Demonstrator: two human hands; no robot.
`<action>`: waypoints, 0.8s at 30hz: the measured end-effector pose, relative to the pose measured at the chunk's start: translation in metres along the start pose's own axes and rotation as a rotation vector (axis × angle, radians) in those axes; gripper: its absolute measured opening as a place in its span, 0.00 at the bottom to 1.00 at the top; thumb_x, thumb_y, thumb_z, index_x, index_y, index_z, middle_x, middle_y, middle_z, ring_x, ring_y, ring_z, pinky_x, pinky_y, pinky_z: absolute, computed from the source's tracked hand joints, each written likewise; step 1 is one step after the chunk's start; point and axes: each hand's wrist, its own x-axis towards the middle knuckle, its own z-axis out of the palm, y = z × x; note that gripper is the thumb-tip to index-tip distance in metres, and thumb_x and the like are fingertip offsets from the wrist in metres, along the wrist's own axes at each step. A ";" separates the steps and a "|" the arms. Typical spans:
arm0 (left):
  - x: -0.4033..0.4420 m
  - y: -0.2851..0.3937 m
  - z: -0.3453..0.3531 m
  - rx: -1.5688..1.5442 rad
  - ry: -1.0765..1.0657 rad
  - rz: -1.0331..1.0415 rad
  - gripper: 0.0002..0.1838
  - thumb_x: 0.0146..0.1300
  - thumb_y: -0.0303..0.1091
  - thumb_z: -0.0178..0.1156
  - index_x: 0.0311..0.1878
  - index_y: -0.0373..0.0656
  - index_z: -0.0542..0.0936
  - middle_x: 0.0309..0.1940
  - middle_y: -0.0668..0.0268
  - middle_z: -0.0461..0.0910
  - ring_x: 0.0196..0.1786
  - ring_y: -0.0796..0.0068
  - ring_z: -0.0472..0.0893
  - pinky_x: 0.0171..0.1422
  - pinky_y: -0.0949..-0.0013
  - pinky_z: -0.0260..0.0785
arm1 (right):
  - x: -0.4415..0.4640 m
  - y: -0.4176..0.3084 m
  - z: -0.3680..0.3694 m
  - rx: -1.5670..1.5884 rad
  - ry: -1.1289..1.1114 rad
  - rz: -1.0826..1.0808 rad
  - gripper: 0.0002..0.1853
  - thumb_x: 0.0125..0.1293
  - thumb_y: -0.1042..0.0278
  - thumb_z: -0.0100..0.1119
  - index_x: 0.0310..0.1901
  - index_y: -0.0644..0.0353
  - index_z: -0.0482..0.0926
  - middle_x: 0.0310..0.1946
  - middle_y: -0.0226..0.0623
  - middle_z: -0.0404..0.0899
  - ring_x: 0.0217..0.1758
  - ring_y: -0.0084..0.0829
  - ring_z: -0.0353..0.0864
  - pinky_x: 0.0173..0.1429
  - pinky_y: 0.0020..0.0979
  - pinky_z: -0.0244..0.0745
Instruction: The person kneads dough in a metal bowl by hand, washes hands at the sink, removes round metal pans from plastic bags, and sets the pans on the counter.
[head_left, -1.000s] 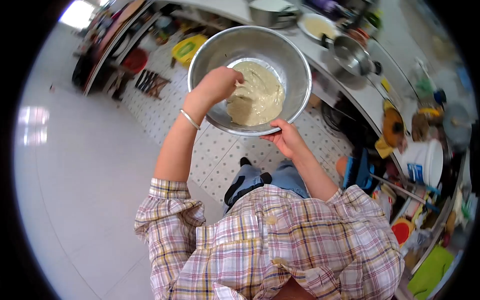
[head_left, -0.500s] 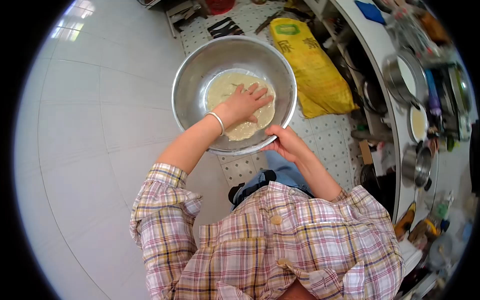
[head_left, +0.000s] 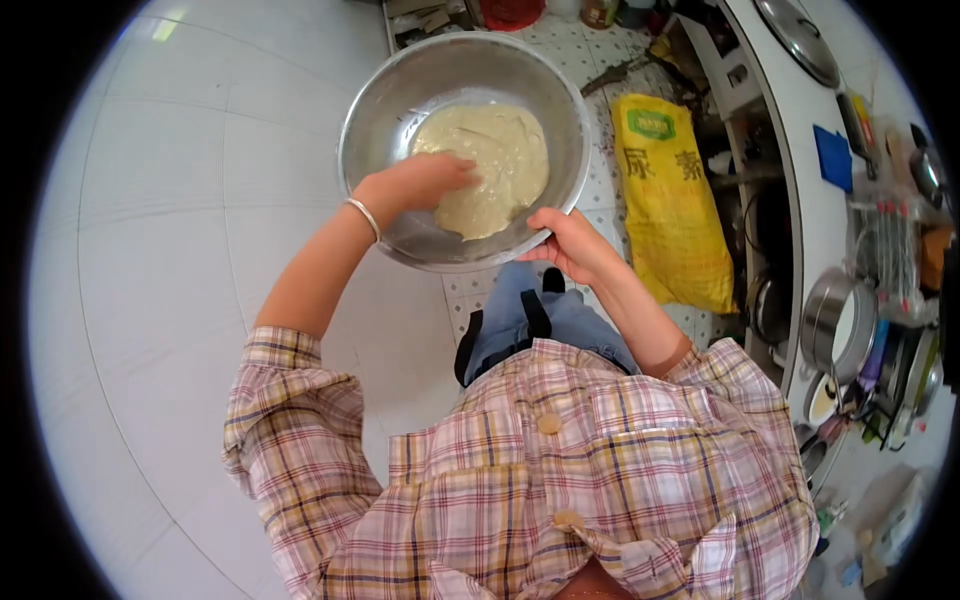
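Note:
A large metal bowl [head_left: 375, 110] is held up in front of my body, with pale, wet batter [head_left: 505, 160] spread over its bottom. Inside the bowl, my left hand [head_left: 425, 180] is over the left part of the batter, a white bracelet on its wrist. Motion blurs the fingertips, so whether the fingers are closed is unclear. My right hand [head_left: 568, 243] grips the near right rim, thumb on top and fingers underneath.
A yellow sack [head_left: 675, 215] lies on the floor right of the bowl, beside a shelved counter [head_left: 765, 120]. On the counter are a metal pot [head_left: 835, 320], a lid [head_left: 797, 40] and a blue item [head_left: 832, 158]. A red container [head_left: 512, 10] stands beyond the bowl.
My left hand, spread on the batter half a second ago, has drawn back left with its fingers less spread. The view has turned, bringing the yellow sack further right. My right hand keeps the rim.

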 end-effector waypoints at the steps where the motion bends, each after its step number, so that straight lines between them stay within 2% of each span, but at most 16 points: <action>1: 0.001 -0.012 -0.010 0.086 -0.068 0.011 0.25 0.54 0.19 0.49 0.57 0.49 0.71 0.62 0.62 0.65 0.61 0.60 0.67 0.62 0.64 0.63 | 0.018 -0.014 0.000 -0.001 -0.003 0.003 0.24 0.57 0.72 0.45 0.56 0.69 0.60 0.47 0.44 0.71 0.41 0.34 0.78 0.41 0.33 0.80; 5: 0.009 -0.078 -0.037 0.214 -0.210 -0.055 0.26 0.55 0.19 0.48 0.57 0.53 0.70 0.63 0.66 0.65 0.61 0.65 0.68 0.62 0.66 0.62 | 0.079 -0.047 -0.002 0.042 0.006 0.021 0.23 0.57 0.72 0.46 0.55 0.70 0.62 0.47 0.44 0.71 0.43 0.35 0.78 0.43 0.34 0.81; 9: 0.036 -0.147 -0.087 0.295 -0.195 -0.015 0.26 0.55 0.19 0.47 0.57 0.54 0.71 0.62 0.67 0.65 0.59 0.67 0.70 0.59 0.67 0.63 | 0.133 -0.103 0.017 0.048 0.064 -0.027 0.21 0.57 0.73 0.46 0.54 0.70 0.64 0.47 0.45 0.72 0.43 0.35 0.78 0.41 0.33 0.82; 11: 0.059 -0.169 -0.104 0.288 -0.125 0.176 0.26 0.54 0.18 0.46 0.55 0.55 0.73 0.60 0.68 0.68 0.54 0.66 0.73 0.57 0.66 0.65 | 0.147 -0.136 0.019 0.040 0.089 -0.053 0.21 0.57 0.73 0.46 0.53 0.71 0.64 0.46 0.45 0.72 0.42 0.35 0.78 0.40 0.33 0.82; 12: 0.071 -0.178 -0.111 0.282 -0.126 0.184 0.26 0.54 0.18 0.46 0.55 0.55 0.73 0.60 0.68 0.68 0.54 0.66 0.73 0.57 0.66 0.65 | 0.153 -0.148 0.018 0.034 0.121 -0.057 0.21 0.57 0.73 0.46 0.53 0.71 0.64 0.46 0.45 0.72 0.41 0.35 0.79 0.39 0.33 0.82; 14: 0.095 -0.196 -0.125 0.291 -0.293 0.045 0.24 0.53 0.18 0.47 0.51 0.54 0.77 0.54 0.68 0.74 0.51 0.66 0.75 0.55 0.65 0.66 | 0.168 -0.169 0.013 0.059 0.118 -0.055 0.21 0.57 0.73 0.46 0.53 0.71 0.64 0.46 0.46 0.73 0.41 0.35 0.79 0.38 0.32 0.82; 15: 0.109 -0.203 -0.143 0.304 -0.290 0.052 0.24 0.53 0.18 0.47 0.51 0.54 0.77 0.54 0.68 0.74 0.51 0.66 0.75 0.55 0.65 0.66 | 0.178 -0.183 0.010 0.082 0.106 -0.062 0.21 0.57 0.73 0.46 0.53 0.72 0.63 0.45 0.46 0.73 0.40 0.35 0.79 0.38 0.32 0.82; 17: 0.128 -0.210 -0.169 0.287 -0.408 -0.150 0.19 0.53 0.21 0.49 0.45 0.53 0.80 0.45 0.67 0.79 0.48 0.65 0.77 0.53 0.66 0.67 | 0.190 -0.197 0.009 0.095 0.127 -0.083 0.21 0.57 0.73 0.46 0.53 0.72 0.64 0.45 0.46 0.73 0.40 0.35 0.79 0.38 0.32 0.83; 18: 0.139 -0.220 -0.173 0.294 -0.398 -0.144 0.19 0.53 0.21 0.49 0.45 0.53 0.80 0.45 0.67 0.79 0.48 0.65 0.77 0.53 0.66 0.67 | 0.195 -0.207 0.006 0.115 0.148 -0.088 0.21 0.57 0.73 0.47 0.52 0.72 0.64 0.45 0.46 0.73 0.39 0.35 0.80 0.38 0.31 0.83; 20: 0.162 -0.243 -0.173 0.250 -0.198 0.038 0.15 0.54 0.25 0.50 0.40 0.54 0.82 0.39 0.66 0.80 0.46 0.64 0.78 0.51 0.66 0.68 | 0.211 -0.227 -0.003 0.129 0.158 -0.133 0.21 0.57 0.73 0.47 0.52 0.73 0.64 0.44 0.46 0.73 0.40 0.35 0.80 0.37 0.31 0.83; 23: 0.200 -0.252 -0.191 0.363 -0.260 -0.056 0.13 0.54 0.27 0.51 0.38 0.54 0.83 0.36 0.65 0.81 0.43 0.63 0.78 0.49 0.65 0.69 | 0.235 -0.259 -0.027 0.130 0.180 -0.137 0.21 0.57 0.73 0.47 0.52 0.72 0.65 0.44 0.44 0.75 0.39 0.34 0.80 0.36 0.32 0.83; 24: 0.216 -0.260 -0.194 0.417 -0.200 -0.032 0.12 0.53 0.27 0.51 0.35 0.52 0.82 0.33 0.64 0.81 0.41 0.63 0.79 0.47 0.65 0.70 | 0.239 -0.272 -0.034 0.165 0.206 -0.101 0.21 0.57 0.73 0.47 0.53 0.71 0.65 0.45 0.44 0.75 0.39 0.34 0.80 0.36 0.31 0.83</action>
